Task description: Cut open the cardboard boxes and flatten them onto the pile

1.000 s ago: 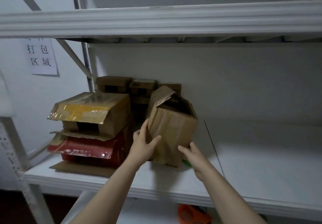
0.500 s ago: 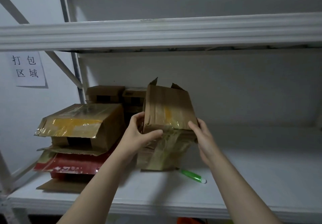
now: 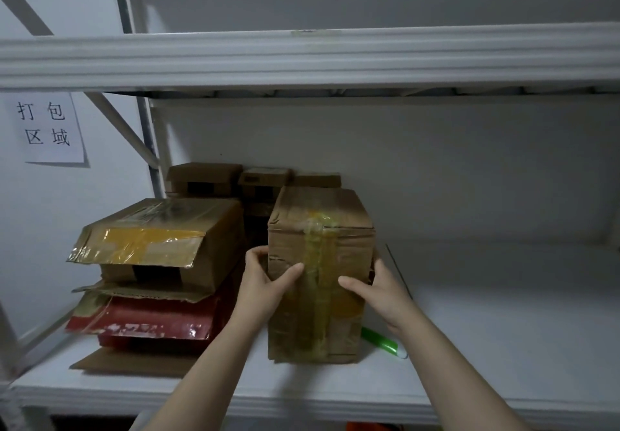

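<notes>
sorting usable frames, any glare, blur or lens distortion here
Head view: dim, flat light; glare on the yellow-taped brown cardboard box at left and the glossy red carton beneath it; the white metal shelf beam bows from wide-angle distortion; the tall taped cardboard box in the middle is fairly sharp.

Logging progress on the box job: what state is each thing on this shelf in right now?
Taped box: upright on the shelf, tape seam uncut.
Left hand: grips its left edge.
Right hand: grips its right side.
Green tool: lying flat, partly hidden behind that box.
Yellow-taped box: atop the pile, front flap open.
Red box: squashed beneath it.
</notes>
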